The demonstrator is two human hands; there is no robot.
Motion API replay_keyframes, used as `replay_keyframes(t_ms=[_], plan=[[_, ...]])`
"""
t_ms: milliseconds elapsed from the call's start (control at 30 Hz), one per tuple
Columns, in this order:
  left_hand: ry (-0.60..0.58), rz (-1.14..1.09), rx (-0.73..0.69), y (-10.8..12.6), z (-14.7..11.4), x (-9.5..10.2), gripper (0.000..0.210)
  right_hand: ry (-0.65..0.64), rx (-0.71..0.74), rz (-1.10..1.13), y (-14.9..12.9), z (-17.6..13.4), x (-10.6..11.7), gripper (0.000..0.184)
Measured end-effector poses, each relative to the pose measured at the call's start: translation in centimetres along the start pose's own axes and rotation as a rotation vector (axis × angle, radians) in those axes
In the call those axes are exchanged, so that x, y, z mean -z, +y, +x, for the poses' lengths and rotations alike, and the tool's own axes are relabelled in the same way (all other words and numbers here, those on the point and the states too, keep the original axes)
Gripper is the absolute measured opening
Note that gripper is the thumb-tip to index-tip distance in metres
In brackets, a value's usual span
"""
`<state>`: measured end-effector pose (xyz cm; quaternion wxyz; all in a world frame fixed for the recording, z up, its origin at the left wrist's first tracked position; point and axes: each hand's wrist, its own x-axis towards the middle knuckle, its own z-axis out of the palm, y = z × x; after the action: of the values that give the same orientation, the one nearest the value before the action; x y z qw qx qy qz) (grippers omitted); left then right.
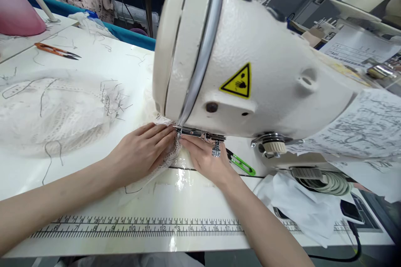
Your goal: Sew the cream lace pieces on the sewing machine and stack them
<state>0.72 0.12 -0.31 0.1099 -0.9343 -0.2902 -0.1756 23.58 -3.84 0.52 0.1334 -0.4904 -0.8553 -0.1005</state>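
White lace fabric [171,156] lies under the needle area of a white sewing machine [282,62]. My left hand [145,148] rests on the lace left of the needle, fingers together and the lace gathered against the tucked thumb. To the right of the needle, my right hand [206,156] lies low under the machine head, fingers stretched flat with their tips at the lace's edge. Part of that hand is hidden behind a metal guide with a knurled screw [216,149]. Just beyond the right wrist is a pair of green thread snips [241,162].
A sheer white lace pile [62,112] with loose dark threads spreads at the left. Orange thread snips [58,51] lie behind it. A printed ruler strip [147,227] runs along the front edge. White cloth [300,204] and a black cable [354,246] are at the right.
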Motion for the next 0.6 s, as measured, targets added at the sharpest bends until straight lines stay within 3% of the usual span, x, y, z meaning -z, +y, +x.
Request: replay_keyframes(t_ms=[367,500,600], plan=[[0.045,0.016,-0.008,0.0,0.4,0.3,0.042,0.060,0.026,0.062,0.3,0.1,-0.9,0.035],[0.103,0.023,-0.013,-0.2,0.5,2.2,0.033,0.088,0.128,0.122,0.2,0.5,-0.9,0.036],[0.096,-0.056,-0.102,-0.1,-0.9,4.3,0.031,0.050,0.216,0.193,0.2,0.7,-0.8,0.036]])
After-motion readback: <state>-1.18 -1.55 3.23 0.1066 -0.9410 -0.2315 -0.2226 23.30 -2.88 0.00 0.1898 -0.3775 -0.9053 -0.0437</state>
